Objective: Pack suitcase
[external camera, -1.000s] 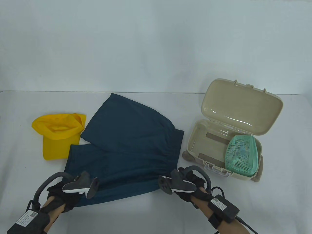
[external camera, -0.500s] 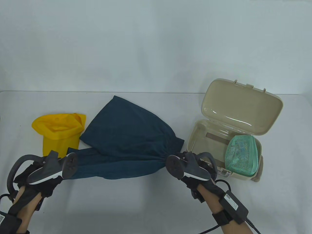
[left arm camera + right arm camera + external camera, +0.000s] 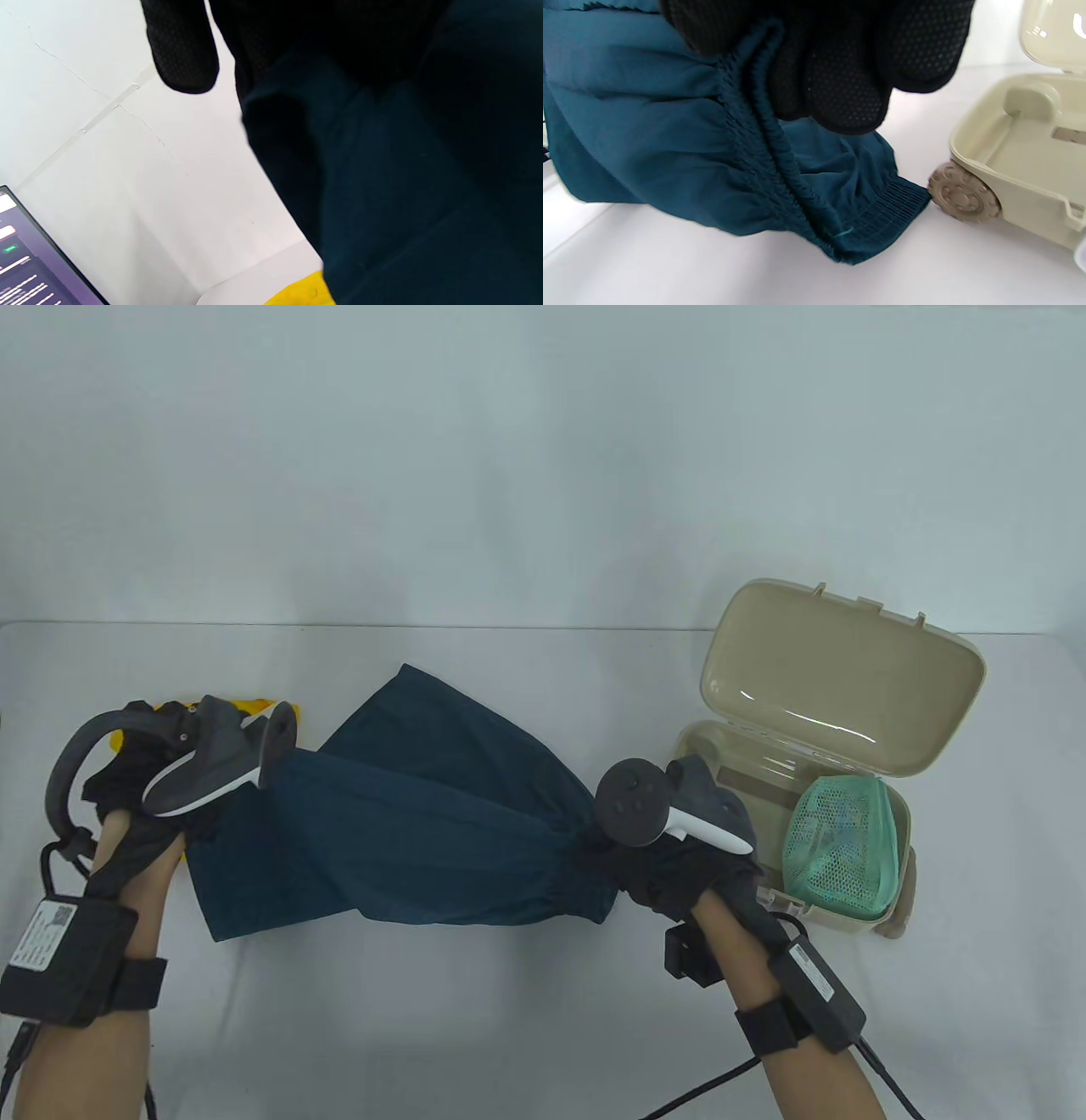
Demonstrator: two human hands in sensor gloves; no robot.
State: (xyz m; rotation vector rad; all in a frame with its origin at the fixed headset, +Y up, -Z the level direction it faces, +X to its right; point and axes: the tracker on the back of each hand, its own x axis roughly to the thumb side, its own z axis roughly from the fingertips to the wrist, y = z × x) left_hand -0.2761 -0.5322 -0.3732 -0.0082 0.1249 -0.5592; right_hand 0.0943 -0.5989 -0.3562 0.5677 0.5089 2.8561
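Above the counter (image 3: 509, 1027) in the table view, dark blue shorts (image 3: 424, 823) are held stretched between left hand (image 3: 136, 806) and right hand (image 3: 679, 874), beside the open suitcase (image 3: 848, 712); hanging cloth could drag the yellow cap (image 3: 254, 701). Left wrist view: grip probable, fingers obscured. Right wrist view: waistband (image 3: 763, 169) is pinched by fingers (image 3: 840, 93); slippage is judged possible.

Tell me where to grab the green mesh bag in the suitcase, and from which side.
Pinch the green mesh bag at its bulging top, coming from above: the suitcase walls fence its sides, while the raised lid leaves the top open.
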